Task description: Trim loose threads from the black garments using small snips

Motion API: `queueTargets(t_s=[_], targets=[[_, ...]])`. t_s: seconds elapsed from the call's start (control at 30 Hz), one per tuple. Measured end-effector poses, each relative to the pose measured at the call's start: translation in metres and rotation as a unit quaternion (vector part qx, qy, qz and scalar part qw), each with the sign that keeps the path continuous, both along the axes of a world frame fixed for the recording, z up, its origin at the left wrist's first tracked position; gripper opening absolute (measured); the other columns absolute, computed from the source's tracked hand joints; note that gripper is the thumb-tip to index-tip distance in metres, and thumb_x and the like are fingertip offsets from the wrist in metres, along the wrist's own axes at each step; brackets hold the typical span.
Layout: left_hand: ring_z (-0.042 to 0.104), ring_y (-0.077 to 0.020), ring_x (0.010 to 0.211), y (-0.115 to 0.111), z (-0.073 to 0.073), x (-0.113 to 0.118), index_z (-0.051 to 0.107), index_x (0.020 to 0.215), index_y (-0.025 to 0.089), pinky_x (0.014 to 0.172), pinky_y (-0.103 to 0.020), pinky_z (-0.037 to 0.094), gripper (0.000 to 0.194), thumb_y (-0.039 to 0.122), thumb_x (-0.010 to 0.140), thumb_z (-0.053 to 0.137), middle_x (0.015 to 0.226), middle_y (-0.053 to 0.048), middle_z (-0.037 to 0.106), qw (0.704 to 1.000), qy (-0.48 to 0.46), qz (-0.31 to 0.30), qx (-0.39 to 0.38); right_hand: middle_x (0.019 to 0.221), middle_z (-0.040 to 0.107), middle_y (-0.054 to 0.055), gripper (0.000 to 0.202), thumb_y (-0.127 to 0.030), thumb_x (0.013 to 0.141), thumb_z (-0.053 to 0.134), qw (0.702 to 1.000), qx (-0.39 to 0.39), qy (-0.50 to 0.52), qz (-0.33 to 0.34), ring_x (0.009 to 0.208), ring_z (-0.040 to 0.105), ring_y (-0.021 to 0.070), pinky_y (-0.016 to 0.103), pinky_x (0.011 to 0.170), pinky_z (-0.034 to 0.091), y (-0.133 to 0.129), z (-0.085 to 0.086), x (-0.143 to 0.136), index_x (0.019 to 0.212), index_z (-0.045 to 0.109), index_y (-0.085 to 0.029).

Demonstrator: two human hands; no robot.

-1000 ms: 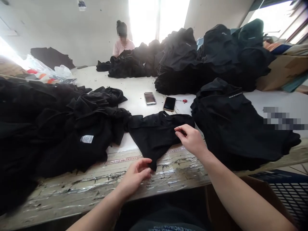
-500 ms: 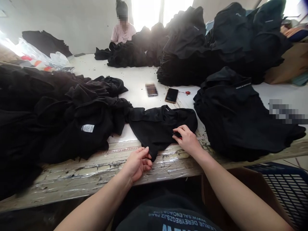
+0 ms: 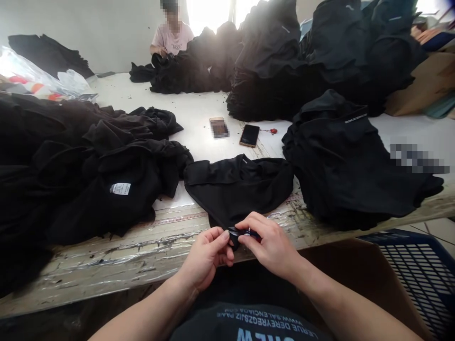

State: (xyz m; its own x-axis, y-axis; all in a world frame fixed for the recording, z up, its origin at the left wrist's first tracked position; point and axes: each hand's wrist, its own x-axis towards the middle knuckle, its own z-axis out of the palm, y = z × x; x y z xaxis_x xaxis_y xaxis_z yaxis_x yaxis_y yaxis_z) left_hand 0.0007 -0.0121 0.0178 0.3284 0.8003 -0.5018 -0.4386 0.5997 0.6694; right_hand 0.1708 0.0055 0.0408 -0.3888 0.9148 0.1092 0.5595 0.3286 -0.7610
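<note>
A black garment lies on the table in front of me, its lower tip at the front edge. My left hand pinches that tip between thumb and fingers. Closed round small thread snips, my right hand has their blades beside my left fingertips, at the fabric. To the right lies a stack of black garments with a light lettered band. A loose heap of black garments, one with a white label, is on the left.
Two phones, one beside the other, lie beyond the garment. Tall black stacks stand behind. A person is at the far side. A blue basket and a cardboard box are below the table at right.
My right hand has moved left and nearer with the snips, up to my left hand. The garment tip has come slightly closer to me. The view has shifted a little.
</note>
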Motion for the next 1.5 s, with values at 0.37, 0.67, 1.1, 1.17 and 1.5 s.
queueTargets(t_s=[0.37, 0.67, 1.1, 1.17, 1.5], targets=[[0.058, -0.0107, 0.049, -0.009, -0.005, 0.006, 0.057, 0.07, 0.011, 0.047, -0.019, 0.046, 0.035, 0.042, 0.07, 0.073, 0.056, -0.004, 0.06, 0.999, -0.03, -0.038, -0.01, 0.084, 0.057, 0.002, 0.015, -0.017, 0.079, 0.06, 1.0, 0.004, 0.022, 0.009, 0.076, 0.056, 0.0165, 0.028, 0.065, 0.045, -0.009, -0.005, -0.001, 0.094, 0.057, -0.02], [0.064, -0.0114, 0.055, 0.019, -0.008, -0.038, 0.057, 0.084, 0.013, 0.048, -0.019, 0.052, 0.016, 0.027, 0.082, 0.064, 0.074, -0.004, 0.065, 0.987, 0.048, 0.15, -0.038, 0.07, 0.052, 0.0, 0.01, -0.011, 0.082, 0.054, 0.998, 0.009, -0.001, 0.065, 0.061, 0.05, 0.0127, 0.026, 0.057, 0.038, -0.017, -0.012, 0.006, 0.075, 0.053, -0.019], [0.059, -0.0101, 0.054, 0.018, -0.02, -0.049, 0.056, 0.072, 0.012, 0.052, -0.02, 0.052, 0.028, 0.031, 0.068, 0.077, 0.059, 0.0, 0.061, 0.983, 0.074, 0.165, 0.008, 0.075, 0.055, 0.001, 0.014, -0.005, 0.078, 0.052, 0.99, -0.055, -0.052, 0.116, 0.065, 0.052, 0.0135, 0.025, 0.056, 0.038, -0.023, -0.036, 0.005, 0.076, 0.052, -0.019], [0.06, -0.0106, 0.058, 0.017, -0.019, -0.049, 0.058, 0.077, 0.012, 0.051, -0.02, 0.052, 0.03, 0.03, 0.065, 0.079, 0.064, -0.001, 0.063, 0.984, 0.083, 0.159, 0.02, 0.075, 0.055, 0.001, 0.014, -0.005, 0.078, 0.052, 0.99, -0.057, -0.054, 0.115, 0.065, 0.052, 0.0134, 0.025, 0.057, 0.038, -0.022, -0.038, 0.005, 0.076, 0.052, -0.019], [0.063, -0.0114, 0.067, 0.016, -0.022, -0.046, 0.062, 0.093, 0.01, 0.059, -0.019, 0.051, 0.032, 0.016, 0.065, 0.076, 0.082, -0.006, 0.069, 0.984, 0.102, 0.137, 0.053, 0.075, 0.053, 0.001, 0.014, -0.004, 0.076, 0.052, 0.991, -0.045, -0.063, 0.109, 0.064, 0.05, 0.0124, 0.023, 0.055, 0.035, -0.024, -0.045, 0.004, 0.077, 0.052, -0.018]])
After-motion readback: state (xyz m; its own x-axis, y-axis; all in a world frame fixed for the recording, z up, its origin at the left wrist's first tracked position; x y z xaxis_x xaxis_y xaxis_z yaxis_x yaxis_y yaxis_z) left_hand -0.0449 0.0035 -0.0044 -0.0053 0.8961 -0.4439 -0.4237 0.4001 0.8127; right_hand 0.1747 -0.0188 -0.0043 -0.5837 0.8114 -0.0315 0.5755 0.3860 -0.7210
